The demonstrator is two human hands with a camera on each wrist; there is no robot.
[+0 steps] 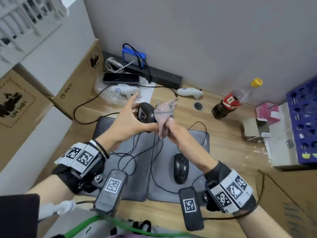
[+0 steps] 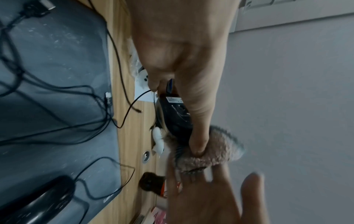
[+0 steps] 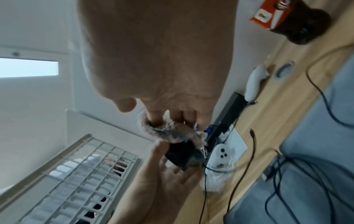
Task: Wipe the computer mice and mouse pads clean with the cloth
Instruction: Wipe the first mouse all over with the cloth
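We have one black mouse (image 1: 145, 113) lifted off the table (image 1: 223, 134), held in the air above the far edge of the mouse pads, its labelled underside turned toward us. Our left hand (image 1: 127, 124) grips it, thumb along the near side and the other fingers behind it, with the forefinger sticking out straight. Our right hand (image 1: 173, 129) pinches the pinkish cloth (image 1: 164, 114) in a bunch and presses it against the right end of that mouse, so the two hands meet there, each closed on its own thing.

The second mouse (image 1: 181, 167) lies on the right mouse pad (image 1: 193, 148) toward the near edge of the table, and its shell looks speckled with pale flecks, so we judge it not yet wiped. The left mouse pad (image 1: 137, 152) lies beside the right one under loops of black cable (image 1: 130, 157); in the left wrist view its surface also shows pale specks.

Our reading is that we are early on: the first mouse is partway through its wipe, and the other mouse and both pads are left. The cables will likely need shifting aside before the pads can be wiped properly.
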